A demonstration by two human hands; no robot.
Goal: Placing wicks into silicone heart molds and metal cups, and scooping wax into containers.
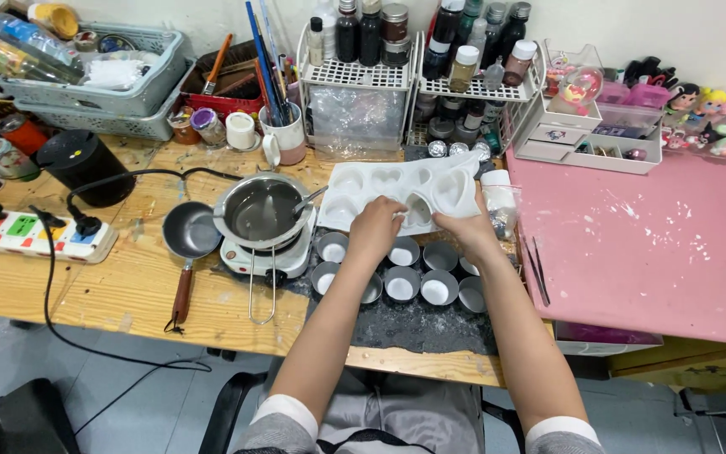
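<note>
Both hands grip the near edge of a white flexible mould tray with heart-shaped cavities (380,187), which lies tilted on the wooden surface (128,286), its right end lifted. Left hand (374,229) is closed on the tray's near rim, fingers curled over it; right hand (466,227) is clamped on the near right corner, thumb on top.

Just near the hands, a cluster of small round metal tins (403,282), several filled with white wax, stands in two rows on a dark speckled mat (422,328). Left of the tray, a steel pouring pot with a spoon in it (262,210) sits on a small white electric hotplate (266,256), and a small black frying pan with a wooden handle (188,240) lies beside that. Further left rests a multicoloured power strip (31,234). Right of the tray begins a pink surface (657,252). Along the far wall stand white wire racks of dark bottles (418,50).
</note>
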